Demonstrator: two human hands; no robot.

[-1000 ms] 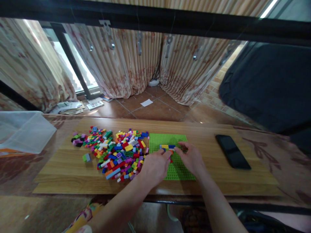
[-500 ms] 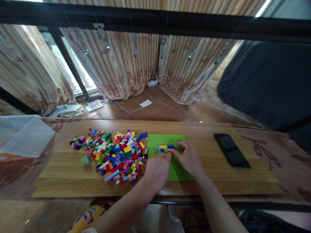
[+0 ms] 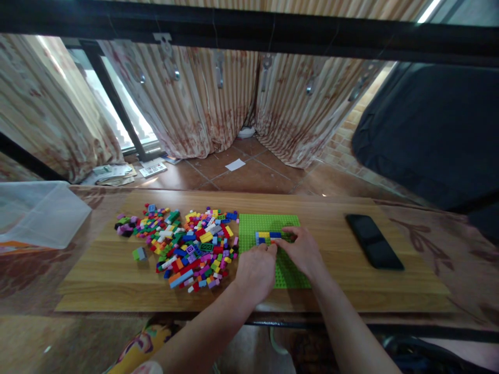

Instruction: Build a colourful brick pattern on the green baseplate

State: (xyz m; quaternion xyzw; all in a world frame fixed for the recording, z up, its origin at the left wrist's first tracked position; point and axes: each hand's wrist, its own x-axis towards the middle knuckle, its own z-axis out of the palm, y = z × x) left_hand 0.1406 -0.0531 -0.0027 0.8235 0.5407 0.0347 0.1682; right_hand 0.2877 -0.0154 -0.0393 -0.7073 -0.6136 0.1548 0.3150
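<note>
A green studded baseplate (image 3: 249,221) lies on the wooden board, with a small block of yellow, blue and light blue toy bricks (image 3: 264,235) on it. At the near side of this block shows an orange-red brick (image 3: 273,240), partly covered by fingers. My left hand (image 3: 255,270) is closed over the baseplate, its fingertips pressed together at that brick. My right hand (image 3: 302,252) reaches in from the right, thumb tip touching near the brick and forefinger apart from it beside the block's right end. The fingers hide part of the bricks.
A wide pile of loose coloured bricks (image 3: 195,249) spreads left of the baseplate. A green-and-grey brick piece (image 3: 139,254) lies apart from it. The black phone (image 3: 374,241) rests at the right of the board (image 3: 331,291). A translucent bin (image 3: 42,213) stands far left.
The view has shifted slightly. My left fingertips have moved a little over the near edge of the bricks, and the right hand holds nearly the same place.
</note>
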